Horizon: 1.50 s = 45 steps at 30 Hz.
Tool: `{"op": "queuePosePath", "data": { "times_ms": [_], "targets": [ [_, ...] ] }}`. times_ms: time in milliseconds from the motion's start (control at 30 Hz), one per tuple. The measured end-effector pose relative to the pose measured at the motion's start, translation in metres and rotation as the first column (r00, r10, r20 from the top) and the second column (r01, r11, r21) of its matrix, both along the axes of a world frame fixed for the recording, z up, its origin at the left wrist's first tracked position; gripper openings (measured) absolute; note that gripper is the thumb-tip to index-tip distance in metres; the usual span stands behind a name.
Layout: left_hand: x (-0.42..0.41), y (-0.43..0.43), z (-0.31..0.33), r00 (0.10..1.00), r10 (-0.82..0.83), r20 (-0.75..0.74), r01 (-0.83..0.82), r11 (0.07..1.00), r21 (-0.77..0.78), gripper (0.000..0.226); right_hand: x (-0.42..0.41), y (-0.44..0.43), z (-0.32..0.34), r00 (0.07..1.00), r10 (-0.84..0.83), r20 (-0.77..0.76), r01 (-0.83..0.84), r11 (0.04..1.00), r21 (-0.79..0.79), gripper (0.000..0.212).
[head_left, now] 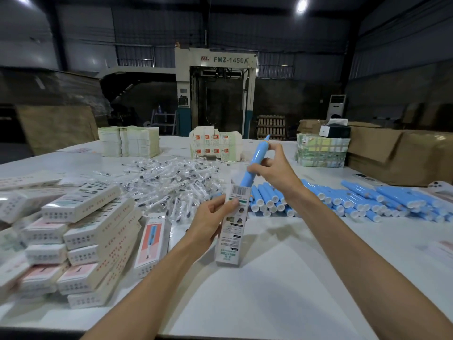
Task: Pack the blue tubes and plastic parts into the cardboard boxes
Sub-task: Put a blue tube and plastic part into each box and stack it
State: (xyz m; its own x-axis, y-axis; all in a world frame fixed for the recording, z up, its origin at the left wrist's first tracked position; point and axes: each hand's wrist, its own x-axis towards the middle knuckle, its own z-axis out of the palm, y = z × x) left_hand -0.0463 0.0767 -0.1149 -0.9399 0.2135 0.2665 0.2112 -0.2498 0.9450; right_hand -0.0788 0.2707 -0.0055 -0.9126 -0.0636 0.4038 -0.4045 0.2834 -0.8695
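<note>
One blue tube point(257, 160) is in hand. Its lower end has entered the open top of the cardboard box point(232, 227), and its tapered tip points up and away from me. My right hand point(275, 171) holds the tube at mid-length with fingers curled round it. My left hand point(212, 218) grips the box upright, thumb across its printed face.

Step assessed: insertion just started, with most of the tube outside the box.

Next move, in my judgement: slide the tube straight down along the box's length and keep the box steady. I cannot tell whether a plastic part is already inside.

The pile of wrapped plastic parts point(171, 185) lies beyond the box. Loose blue tubes point(355, 200) lie to the right and stacked boxes point(81, 236) to the left, all on the white table point(269, 290).

Writing: a barcode sits near the box's top, and the print below it is too blurred to read. The machine point(215, 94) behind the table is marked "FMZ-1450A" beside a red logo.
</note>
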Motion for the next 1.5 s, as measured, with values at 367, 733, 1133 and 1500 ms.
{"op": "queuePosePath", "data": {
  "times_ms": [367, 733, 1133, 1500],
  "targets": [
    [-0.004, -0.007, 0.0, 0.991, 0.132, -0.026, -0.132, 0.991, 0.004, 0.025, -0.006, -0.01, -0.045, 0.997, 0.048, -0.068, -0.03, 0.967, 0.253, 0.036],
    [-0.021, -0.055, 0.006, 0.808, 0.589, -0.026, -0.58, 0.801, 0.147, 0.025, -0.024, -0.064, -0.128, 0.99, 0.134, -0.032, -0.08, 0.745, 0.663, 0.034],
    [-0.018, -0.047, 0.007, 0.881, 0.469, 0.057, -0.471, 0.861, 0.193, 0.028, -0.015, -0.082, -0.122, 0.997, 0.024, -0.074, 0.046, 0.578, 0.814, 0.017],
    [-0.007, -0.022, 0.009, 0.961, 0.262, 0.09, -0.273, 0.95, 0.149, 0.025, -0.007, -0.003, -0.069, 0.955, -0.286, -0.077, 0.287, 0.958, 0.008, 0.01]
  ]
}}
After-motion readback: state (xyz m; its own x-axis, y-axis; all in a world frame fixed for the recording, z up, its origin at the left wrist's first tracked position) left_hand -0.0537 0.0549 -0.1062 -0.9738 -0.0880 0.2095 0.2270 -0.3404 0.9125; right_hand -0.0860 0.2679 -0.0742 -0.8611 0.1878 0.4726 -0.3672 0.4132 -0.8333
